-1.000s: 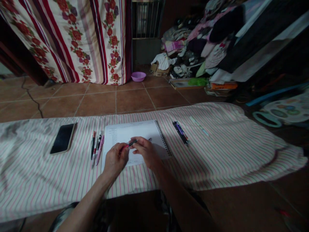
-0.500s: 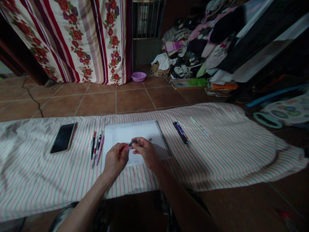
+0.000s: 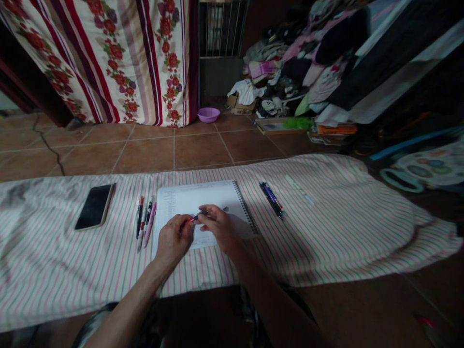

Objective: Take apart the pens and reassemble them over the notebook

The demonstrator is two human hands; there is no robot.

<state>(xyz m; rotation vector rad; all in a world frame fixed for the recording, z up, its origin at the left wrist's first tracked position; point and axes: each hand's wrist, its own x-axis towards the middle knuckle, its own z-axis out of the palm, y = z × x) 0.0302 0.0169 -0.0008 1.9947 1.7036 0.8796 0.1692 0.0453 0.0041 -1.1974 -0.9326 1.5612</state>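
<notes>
Pink-and-black pen (image 3: 193, 219), held over striped cloth (image 3: 333, 227) and spiral notebook (image 3: 197, 195) lying on it. Left hand (image 3: 176, 237): fingers narrowed, holding pen's pink part. Right hand (image 3: 217, 227): fingers pinched on dark part. Phone (image 3: 93, 208) lies well left; loose pens (image 3: 150, 227) just beside notebook's left edge, dark bundle (image 3: 271, 200) near right.
</notes>
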